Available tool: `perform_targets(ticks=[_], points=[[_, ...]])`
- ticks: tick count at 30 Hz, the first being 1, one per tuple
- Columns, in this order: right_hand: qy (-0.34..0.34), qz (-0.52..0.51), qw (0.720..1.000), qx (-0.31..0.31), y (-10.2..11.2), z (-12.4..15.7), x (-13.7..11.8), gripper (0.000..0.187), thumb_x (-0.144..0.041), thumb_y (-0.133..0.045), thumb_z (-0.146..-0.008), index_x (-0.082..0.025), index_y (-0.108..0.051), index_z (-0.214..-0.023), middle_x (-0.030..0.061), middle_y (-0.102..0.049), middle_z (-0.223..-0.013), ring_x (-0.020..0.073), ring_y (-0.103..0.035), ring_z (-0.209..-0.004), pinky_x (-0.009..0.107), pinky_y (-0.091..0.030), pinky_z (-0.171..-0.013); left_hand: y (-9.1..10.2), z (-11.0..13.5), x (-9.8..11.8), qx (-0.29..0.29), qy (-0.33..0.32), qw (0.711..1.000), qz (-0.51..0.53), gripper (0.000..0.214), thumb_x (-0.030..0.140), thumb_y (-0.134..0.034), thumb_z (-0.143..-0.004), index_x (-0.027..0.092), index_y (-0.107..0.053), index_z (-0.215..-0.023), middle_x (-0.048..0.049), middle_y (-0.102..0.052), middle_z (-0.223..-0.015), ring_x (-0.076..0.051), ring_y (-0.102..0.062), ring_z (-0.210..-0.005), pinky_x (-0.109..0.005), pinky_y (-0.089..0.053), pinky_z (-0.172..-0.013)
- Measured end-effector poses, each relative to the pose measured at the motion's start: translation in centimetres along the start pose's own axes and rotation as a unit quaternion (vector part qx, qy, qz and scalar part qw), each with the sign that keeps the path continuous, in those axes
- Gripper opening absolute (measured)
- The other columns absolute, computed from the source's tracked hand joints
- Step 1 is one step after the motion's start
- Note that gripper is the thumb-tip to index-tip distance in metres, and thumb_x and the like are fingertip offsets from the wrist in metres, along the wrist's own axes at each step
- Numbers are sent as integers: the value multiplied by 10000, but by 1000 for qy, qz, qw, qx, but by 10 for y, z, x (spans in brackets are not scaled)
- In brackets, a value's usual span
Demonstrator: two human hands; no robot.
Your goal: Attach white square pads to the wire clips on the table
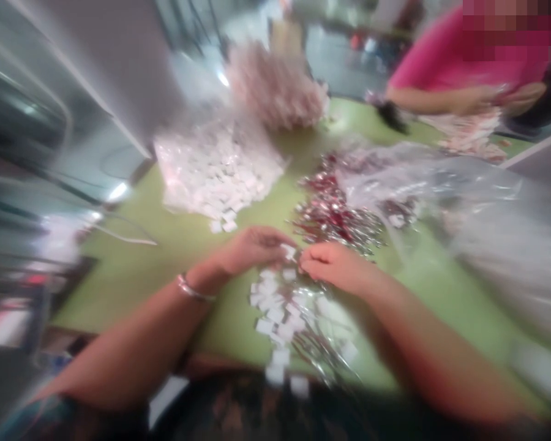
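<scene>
My left hand (259, 248), with a bracelet at its wrist, pinches a small white square piece (288, 250) over the green table. Close to its right, my right hand (327, 262) has its fingers pressed together at the edge of that piece; what they grip is too small and blurred to name. Below both hands lies a heap of white square pieces (275, 306) mixed with thin silvery strands (319, 343). Just beyond my right hand is a pile of red and silver strands (337, 211), partly covered by clear plastic.
A clear bag of white pieces (224, 165) lies open at the back left. Behind it stands a pinkish bundle (275, 86). Clear plastic sheeting (441, 177) spreads across the right. A person in a pink top (441, 67) handles small things at the far right.
</scene>
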State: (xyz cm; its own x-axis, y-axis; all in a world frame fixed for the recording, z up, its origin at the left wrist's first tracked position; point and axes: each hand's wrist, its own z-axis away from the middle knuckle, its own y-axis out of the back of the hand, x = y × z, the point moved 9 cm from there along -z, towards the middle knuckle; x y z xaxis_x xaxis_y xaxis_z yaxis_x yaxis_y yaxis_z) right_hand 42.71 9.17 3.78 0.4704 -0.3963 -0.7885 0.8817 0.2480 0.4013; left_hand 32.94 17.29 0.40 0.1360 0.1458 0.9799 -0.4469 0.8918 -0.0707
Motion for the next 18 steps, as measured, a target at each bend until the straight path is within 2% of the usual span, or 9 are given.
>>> perform_targets(ticks=[3,6,9,11,12,15,18], points=[[-2,9,1000,18,1,0,-1,144,-232,-543,-807,-175,-599,-687,-33,-556,-615,82,-432,-514,228,-307,-492,-9,-1,0,-13,-2,1000,13,239,246,-734,-772,129,-702,-977,-12,-688,-622,-80,-604,-506,-177,-489,-482],[4,11,997,77,5,-1,-3,213,-243,-516,-829,-182,-537,-626,-39,-536,-571,84,-440,-504,229,-322,-502,-6,-3,-3,43,-1,998,40,227,238,-733,-766,125,-675,-954,4,-671,-591,-76,-602,-506,-173,-485,-492],[10,32,992,119,6,-2,-5,250,-225,-506,-838,-189,-493,-591,-42,-531,-551,86,-454,-500,228,-337,-515,-7,-4,-5,72,-6,996,55,217,253,-716,-785,128,-662,-954,9,-661,-578,-78,-605,-512,-175,-481,-498],[9,46,992,118,6,-1,-5,263,-217,-502,-846,-188,-496,-584,-38,-544,-551,87,-466,-504,229,-347,-526,-10,-3,-2,73,-19,996,41,202,262,-712,-795,131,-666,-941,-6,-681,-621,-86,-627,-554,-183,-494,-528],[12,56,993,99,6,-2,-6,270,-222,-501,-853,-186,-512,-586,-33,-560,-558,87,-469,-504,230,-350,-530,-14,-2,1,62,-31,997,31,192,269,-706,-803,133,-668,-933,-20,-698,-663,-96,-646,-596,-196,-510,-561],[42,112,992,50,17,2,-9,312,-288,-472,-902,-184,-586,-630,-13,-623,-617,91,-483,-525,239,-351,-544,-26,3,17,8,-93,995,-29,174,289,-669,-842,145,-673,-940,-68,-736,-849,-139,-684,-767,-266,-549,-713],[47,261,960,92,47,11,-4,313,-325,-462,-922,-195,-609,-677,-2,-634,-659,112,-504,-580,256,-340,-569,-34,9,29,-13,-160,969,-188,124,261,-633,-861,170,-694,-917,-63,-718,-925,-154,-659,-851,-314,-525,-820]])
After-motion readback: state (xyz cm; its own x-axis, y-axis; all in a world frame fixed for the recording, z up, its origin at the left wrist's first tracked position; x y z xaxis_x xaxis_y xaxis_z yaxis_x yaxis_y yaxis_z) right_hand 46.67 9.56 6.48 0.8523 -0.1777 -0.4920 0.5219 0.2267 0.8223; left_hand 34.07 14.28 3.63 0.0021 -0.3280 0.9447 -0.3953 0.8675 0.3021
